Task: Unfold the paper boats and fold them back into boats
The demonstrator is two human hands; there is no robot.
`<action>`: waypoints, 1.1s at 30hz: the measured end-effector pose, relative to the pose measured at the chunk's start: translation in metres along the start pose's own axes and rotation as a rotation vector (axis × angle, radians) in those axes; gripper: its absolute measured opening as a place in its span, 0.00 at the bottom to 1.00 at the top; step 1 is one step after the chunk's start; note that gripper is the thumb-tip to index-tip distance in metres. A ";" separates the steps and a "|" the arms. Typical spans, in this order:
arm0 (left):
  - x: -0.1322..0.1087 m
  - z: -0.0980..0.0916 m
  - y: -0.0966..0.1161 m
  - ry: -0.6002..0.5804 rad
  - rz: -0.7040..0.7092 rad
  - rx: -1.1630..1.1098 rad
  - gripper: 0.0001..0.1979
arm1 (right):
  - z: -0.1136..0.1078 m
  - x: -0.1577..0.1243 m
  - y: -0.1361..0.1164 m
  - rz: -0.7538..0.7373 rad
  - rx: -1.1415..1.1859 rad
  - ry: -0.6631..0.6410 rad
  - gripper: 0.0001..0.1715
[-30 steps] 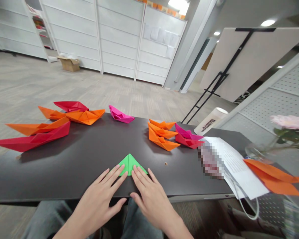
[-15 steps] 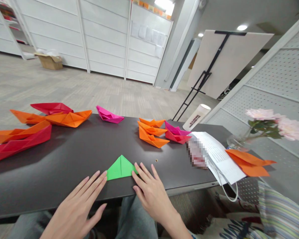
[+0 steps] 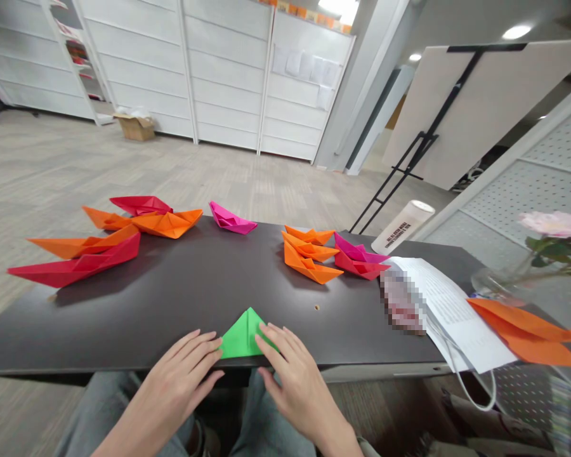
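Observation:
A green paper (image 3: 240, 337) folded into a triangle lies flat at the table's near edge, its point facing away and a crease down its middle. At its left corner rest the fingertips of my left hand (image 3: 181, 371), fingers stretched and thumb apart. My right hand (image 3: 297, 374) lies over the right part of the paper, fingers extended, hiding that corner. Beyond the hands stand orange paper boats (image 3: 311, 254) and, beside them, a magenta and red pair of paper boats (image 3: 361, 257).
Red and orange paper boats (image 3: 85, 257) stand at the left, a magenta boat (image 3: 232, 219) at the back. On the right are a white cylinder (image 3: 402, 227), printed sheets (image 3: 450, 311), an orange folded paper (image 3: 528, 330) and a vase of flowers (image 3: 499, 279). The dark table (image 3: 195, 285) carries them.
The view has turned left, so things appear farther right. My right hand has moved farther over the green paper, covering more of its right side. My left hand stays at the left corner.

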State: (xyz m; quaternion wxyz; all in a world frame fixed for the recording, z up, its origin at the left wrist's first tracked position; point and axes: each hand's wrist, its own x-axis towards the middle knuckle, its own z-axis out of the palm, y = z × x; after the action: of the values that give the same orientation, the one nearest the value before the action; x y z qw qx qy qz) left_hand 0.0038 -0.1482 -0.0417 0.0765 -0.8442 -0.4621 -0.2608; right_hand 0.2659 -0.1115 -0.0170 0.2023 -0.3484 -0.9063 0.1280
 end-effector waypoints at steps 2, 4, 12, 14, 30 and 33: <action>-0.003 -0.007 0.001 -0.037 0.015 -0.078 0.10 | -0.001 0.003 -0.003 -0.005 0.028 -0.009 0.28; -0.003 -0.014 0.003 -0.043 -0.037 -0.185 0.11 | -0.002 0.006 -0.004 0.002 0.052 0.009 0.19; 0.025 0.009 0.034 0.443 -0.846 -0.790 0.18 | 0.007 0.019 -0.020 0.225 0.219 0.204 0.12; 0.031 0.018 0.043 0.518 -0.958 -0.957 0.24 | 0.016 0.022 -0.026 0.309 0.302 0.302 0.14; 0.057 0.002 0.050 0.110 -0.864 -0.601 0.06 | 0.022 0.036 -0.031 0.518 0.491 0.516 0.20; 0.056 0.006 0.045 0.099 -0.814 -0.413 0.06 | 0.017 0.036 -0.023 0.567 0.409 0.537 0.19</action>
State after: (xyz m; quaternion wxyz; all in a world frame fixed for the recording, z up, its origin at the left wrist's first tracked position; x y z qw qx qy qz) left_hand 0.0672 -0.1298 -0.0131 -0.1798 -0.5779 -0.6904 -0.3963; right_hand 0.2200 -0.1052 -0.0131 0.4525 -0.5569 -0.6462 0.2599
